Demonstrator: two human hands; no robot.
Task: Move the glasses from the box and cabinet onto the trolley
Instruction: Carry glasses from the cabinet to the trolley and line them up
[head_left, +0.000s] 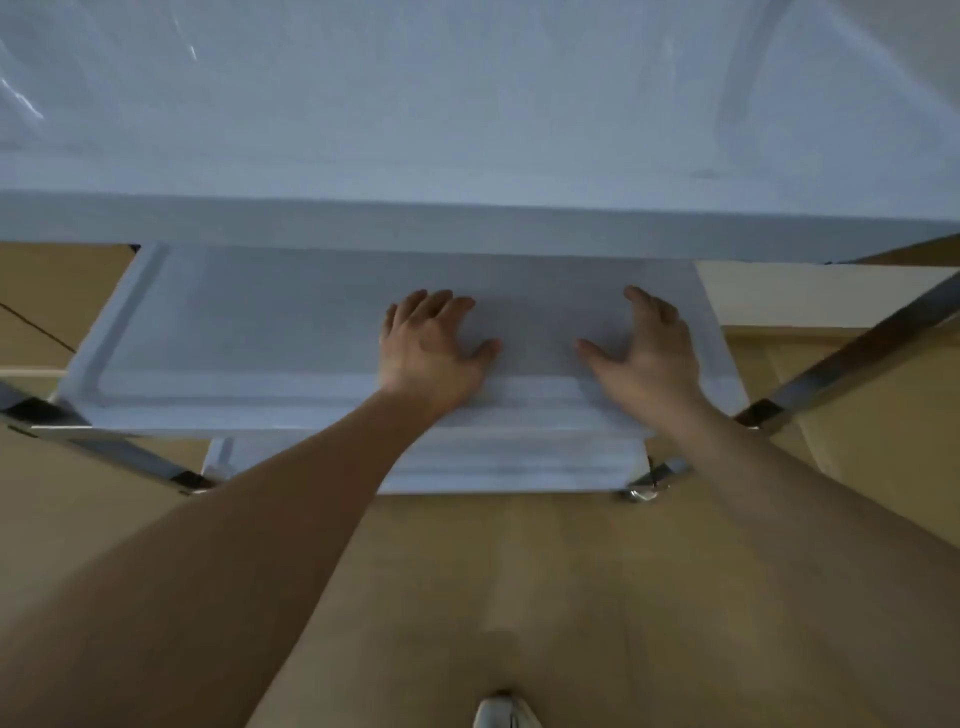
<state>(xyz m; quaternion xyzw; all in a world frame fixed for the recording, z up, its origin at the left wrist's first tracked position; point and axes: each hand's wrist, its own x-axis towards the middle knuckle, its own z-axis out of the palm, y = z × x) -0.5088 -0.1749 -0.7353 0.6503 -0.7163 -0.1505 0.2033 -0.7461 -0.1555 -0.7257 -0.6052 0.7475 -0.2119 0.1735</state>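
Glasses were nowhere in the head view, so which way they lay from either hand, and how their long axes ran, could not be told; neither the box nor the cabinet could be made out with certainty. What showed was the trolley (363, 223), its pale top shelf filling the far half of the view, a middle shelf (234, 322) below it and a lower shelf (519, 462) nearer still, with metal legs (852, 348) slanting out at left and right. Both hands were stretched out over the middle shelf, right of its centre. The left hand (431, 348) had its fingers (431, 306) spread and nearly straight, palm down, holding nothing. The right hand (649, 348) was likewise open, thumb pointing left toward the other hand, fingers lightly bent and empty. The two hands were near each other with a bare gap of shelf between them; whether the palms touched the shelf or hovered above it was unclear. A tan floor (519, 597) lay beneath, and a shoe tip (501, 712) showed at the near edge. Judging from the empty hands and bare shelves, fetching a glass remained to be done, and neither hand looked better placed for it.
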